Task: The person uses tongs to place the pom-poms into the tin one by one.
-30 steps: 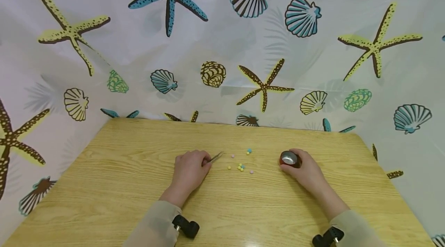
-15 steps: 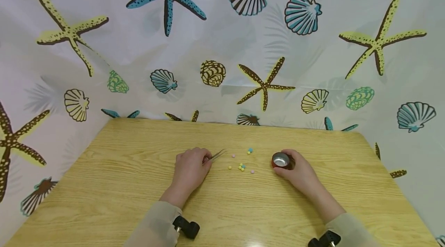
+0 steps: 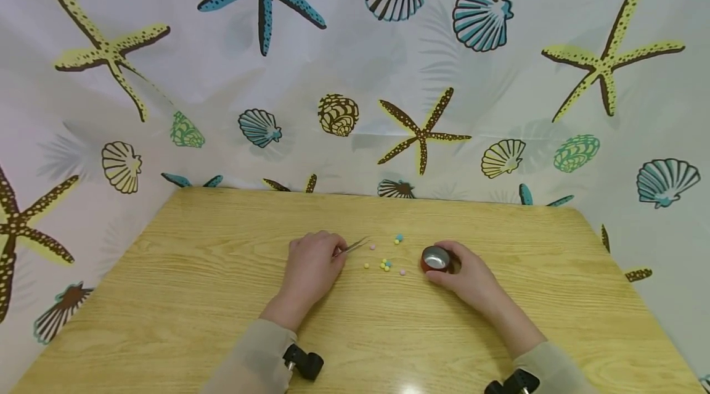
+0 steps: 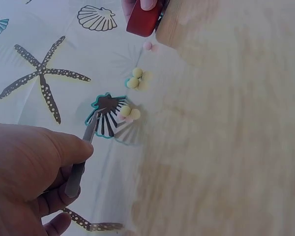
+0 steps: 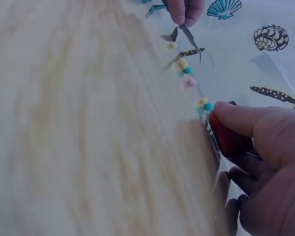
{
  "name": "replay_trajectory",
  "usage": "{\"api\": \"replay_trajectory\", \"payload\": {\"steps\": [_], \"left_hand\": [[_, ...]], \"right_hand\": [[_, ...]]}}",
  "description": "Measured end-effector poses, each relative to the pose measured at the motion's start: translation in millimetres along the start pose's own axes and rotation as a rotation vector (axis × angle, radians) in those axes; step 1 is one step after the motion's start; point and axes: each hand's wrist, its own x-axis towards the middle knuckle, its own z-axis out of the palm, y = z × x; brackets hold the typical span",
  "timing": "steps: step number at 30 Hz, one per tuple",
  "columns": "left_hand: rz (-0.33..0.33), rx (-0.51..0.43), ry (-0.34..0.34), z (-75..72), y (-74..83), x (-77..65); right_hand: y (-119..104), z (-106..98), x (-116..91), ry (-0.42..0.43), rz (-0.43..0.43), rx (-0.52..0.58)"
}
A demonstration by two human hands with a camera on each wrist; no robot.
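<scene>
My left hand pinches a pair of metal tweezers between thumb and fingers. The tweezers' tips point right, close to a pink bead. In the left wrist view the tweezers stick out past the thumb, and their tips hold nothing. My right hand grips a small round red cup with a shiny metal inside, its mouth up. Between the hands lie several small beads: a yellow bead, a pink bead, a yellow and blue cluster, and a blue bead touching a yellow one.
All of this is on a light wooden table. A white cloth printed with starfish and shells hangs behind the table and along both sides. A black wrist camera is strapped at the left sleeve, with another at the right.
My right hand has brought the red cup leftward, nearer the beads. My left hand has shifted slightly right and away from me with the tweezers. The beads stay where they were.
</scene>
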Motion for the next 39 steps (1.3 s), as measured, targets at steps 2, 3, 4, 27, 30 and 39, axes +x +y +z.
{"api": "replay_trajectory", "payload": {"steps": [2, 3, 4, 27, 30, 39], "left_hand": [[0.006, 0.015, -0.002, 0.8, 1.8, 0.2], [0.008, 0.025, -0.003, 1.2, 2.4, 0.1], [0.010, 0.035, -0.003, 1.7, 2.9, 0.0], [0.037, 0.096, -0.007, 5.4, 4.2, -0.2], [0.037, 0.096, -0.011, 5.0, 4.4, -0.2], [0.039, 0.122, -0.011, 4.4, 4.5, -0.2]], "right_hand": [[0.8, 0.2, -0.4, -0.002, 0.001, -0.004], [0.8, 0.4, -0.6, -0.001, 0.003, -0.004], [1.1, 0.4, -0.8, 0.000, 0.004, -0.006], [3.6, 0.7, -0.2, -0.012, -0.005, 0.016], [2.9, 0.7, -1.1, -0.012, -0.008, 0.019], [2.4, 1.0, -1.2, -0.012, -0.005, 0.022]]}}
